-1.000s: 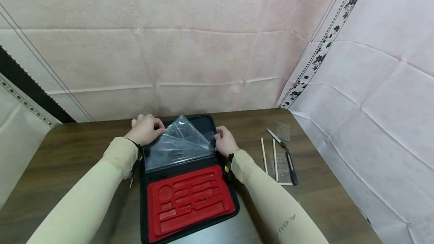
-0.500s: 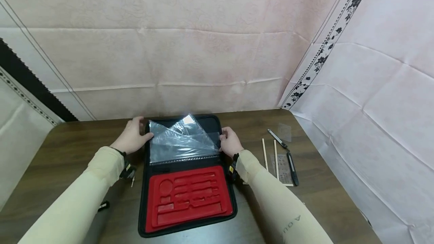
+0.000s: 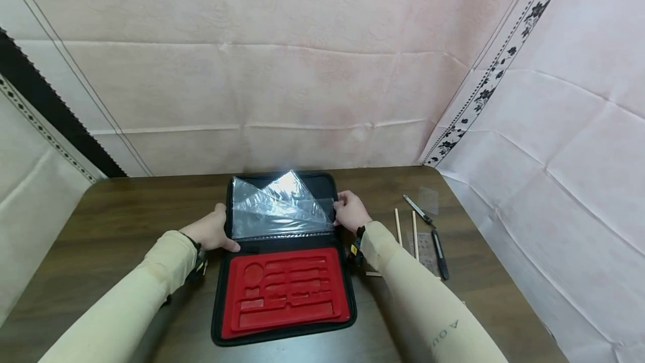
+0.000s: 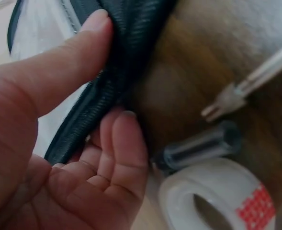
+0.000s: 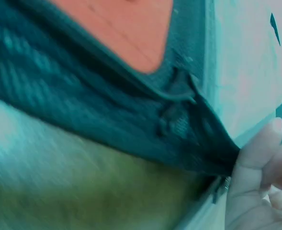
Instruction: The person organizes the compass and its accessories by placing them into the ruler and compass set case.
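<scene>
A black zip case (image 3: 297, 244) lies unfolded on the table, its lid toward the wall. The near half holds a red moulded insert (image 3: 288, 290) with several shaped recesses. Inside the lid, a clear plastic sleeve (image 3: 272, 223) has a folded corner that catches the light. My left hand (image 3: 214, 231) grips the case's left side near the fold. In the left wrist view its thumb (image 4: 78, 55) lies over the zipped edge and the other fingers curl under it. Across the lid, my right hand (image 3: 351, 212) pinches the right edge.
On the table's right lie a silver-bladed cutter (image 3: 419, 210), a black-handled knife (image 3: 440, 255), thin wooden sticks (image 3: 415, 234) and small clear sheets (image 3: 429, 200). Below my left hand are a tape roll (image 4: 217, 191), a small dark cylinder (image 4: 198, 149) and a slim pointed tool (image 4: 251, 86).
My left hand has let go of the clear sleeve's corner and moved down the case's left edge to near the fold. My right hand has stayed at the lid's right edge.
</scene>
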Demonstrator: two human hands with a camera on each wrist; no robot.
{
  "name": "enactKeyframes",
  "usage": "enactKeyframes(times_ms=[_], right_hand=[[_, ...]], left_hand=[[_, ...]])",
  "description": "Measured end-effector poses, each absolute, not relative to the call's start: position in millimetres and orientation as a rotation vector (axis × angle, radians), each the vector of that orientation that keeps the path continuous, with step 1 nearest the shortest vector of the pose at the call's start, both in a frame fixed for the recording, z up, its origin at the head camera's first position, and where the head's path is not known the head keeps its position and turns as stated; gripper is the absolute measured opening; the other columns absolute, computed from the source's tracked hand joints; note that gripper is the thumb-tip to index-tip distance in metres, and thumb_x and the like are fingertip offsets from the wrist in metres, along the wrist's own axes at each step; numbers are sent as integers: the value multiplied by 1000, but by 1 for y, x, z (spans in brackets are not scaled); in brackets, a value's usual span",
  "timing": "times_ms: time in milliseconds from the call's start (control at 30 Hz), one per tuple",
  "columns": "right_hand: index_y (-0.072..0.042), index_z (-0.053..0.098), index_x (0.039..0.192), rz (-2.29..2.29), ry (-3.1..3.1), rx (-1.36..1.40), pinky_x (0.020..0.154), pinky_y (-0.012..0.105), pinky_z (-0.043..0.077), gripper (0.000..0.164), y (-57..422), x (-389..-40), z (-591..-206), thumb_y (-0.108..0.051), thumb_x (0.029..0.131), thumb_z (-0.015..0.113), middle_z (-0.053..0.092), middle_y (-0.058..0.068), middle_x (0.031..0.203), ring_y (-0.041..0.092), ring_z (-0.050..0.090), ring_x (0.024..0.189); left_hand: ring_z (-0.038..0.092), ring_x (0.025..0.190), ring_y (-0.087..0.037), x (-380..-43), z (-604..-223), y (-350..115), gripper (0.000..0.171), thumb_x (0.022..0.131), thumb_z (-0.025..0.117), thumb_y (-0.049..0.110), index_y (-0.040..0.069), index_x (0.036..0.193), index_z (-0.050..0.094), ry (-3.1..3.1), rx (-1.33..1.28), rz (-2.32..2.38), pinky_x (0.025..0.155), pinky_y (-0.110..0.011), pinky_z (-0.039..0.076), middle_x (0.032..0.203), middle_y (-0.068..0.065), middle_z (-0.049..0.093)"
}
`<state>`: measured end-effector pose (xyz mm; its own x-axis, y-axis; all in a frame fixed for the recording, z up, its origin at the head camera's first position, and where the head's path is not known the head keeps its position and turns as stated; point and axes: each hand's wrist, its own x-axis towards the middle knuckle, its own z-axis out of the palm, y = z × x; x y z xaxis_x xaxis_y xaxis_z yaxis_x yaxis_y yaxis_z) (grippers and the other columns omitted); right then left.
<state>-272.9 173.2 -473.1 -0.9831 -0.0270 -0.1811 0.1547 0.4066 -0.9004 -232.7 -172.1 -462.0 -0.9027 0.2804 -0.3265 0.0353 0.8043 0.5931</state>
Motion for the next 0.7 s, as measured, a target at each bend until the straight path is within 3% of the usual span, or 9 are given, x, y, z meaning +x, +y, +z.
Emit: enactKeyframes(times_ms=[167, 267, 467, 700], right_hand=[[-2, 45, 128, -1624, 2669, 88, 75, 38, 49, 33, 163, -284, -466, -14, 99, 55, 54, 12, 102, 21, 53, 79], [-5, 51, 124, -1549, 2823, -14, 81, 38, 47, 30, 150, -292, -459, -18, 98, 57, 57, 9, 104, 21, 57, 90], [-7, 59, 116, -1381, 2788, -264, 69, 32, 51, 23, 121, -310, -443, -21, 98, 58, 62, 6, 93, 19, 64, 76], [-16, 48, 133, -996, 2763, -481, 65, 33, 44, 33, 102, -313, -426, -24, 101, 53, 58, 5, 90, 19, 55, 74]], left_hand=[[29, 132, -51, -230, -467, -176, 120, 72, 87, 22, -22, 139, -2, 2574, 201, 860, 106, -56, 26, 141, -45, 24], [34, 130, -49, -229, -470, -176, 118, 72, 87, 24, -22, 139, 1, 2593, 216, 852, 105, -55, 28, 138, -45, 28], [31, 132, -48, -231, -472, -173, 117, 74, 86, 24, -21, 140, 1, 2603, 241, 861, 107, -53, 26, 140, -45, 26], [29, 134, -48, -229, -469, -174, 117, 77, 83, 25, -21, 140, -4, 2594, 228, 836, 108, -53, 25, 142, -44, 24]])
